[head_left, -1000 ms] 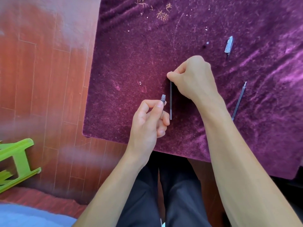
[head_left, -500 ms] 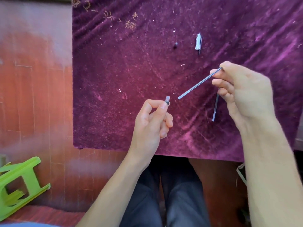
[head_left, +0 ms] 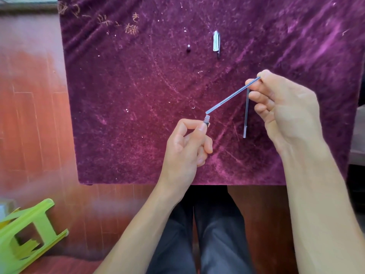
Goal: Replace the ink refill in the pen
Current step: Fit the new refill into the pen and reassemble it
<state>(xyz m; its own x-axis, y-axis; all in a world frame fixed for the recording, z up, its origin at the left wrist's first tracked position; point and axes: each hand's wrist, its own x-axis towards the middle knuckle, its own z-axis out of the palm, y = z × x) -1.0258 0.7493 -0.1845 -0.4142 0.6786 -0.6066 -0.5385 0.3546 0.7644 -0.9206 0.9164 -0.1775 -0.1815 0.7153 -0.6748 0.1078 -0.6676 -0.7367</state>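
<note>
My left hand point(head_left: 187, 143) pinches a small threaded pen tip piece point(head_left: 206, 119) between thumb and forefinger, threads pointing up. My right hand point(head_left: 284, 109) holds a thin ink refill point(head_left: 231, 96) by its far end; the refill slants down to the left and its free end hovers just above the tip piece. A second thin refill point(head_left: 246, 113) lies on the purple velvet cloth point(head_left: 138, 95), just left of my right hand. Farther back lie a silver pen cap with a clip point(head_left: 216, 41) and a tiny dark pen part point(head_left: 188, 48).
The velvet cloth covers a small table whose near edge point(head_left: 138, 182) runs above my knees. A wooden floor point(head_left: 33, 125) lies to the left. A green plastic stool point(head_left: 25, 234) lies tipped over at the lower left. Small crumbs and threads dot the cloth.
My right hand lifted the refill off the cloth and swung it to the right. Its free end has now come down close to the tip piece in my left hand.
</note>
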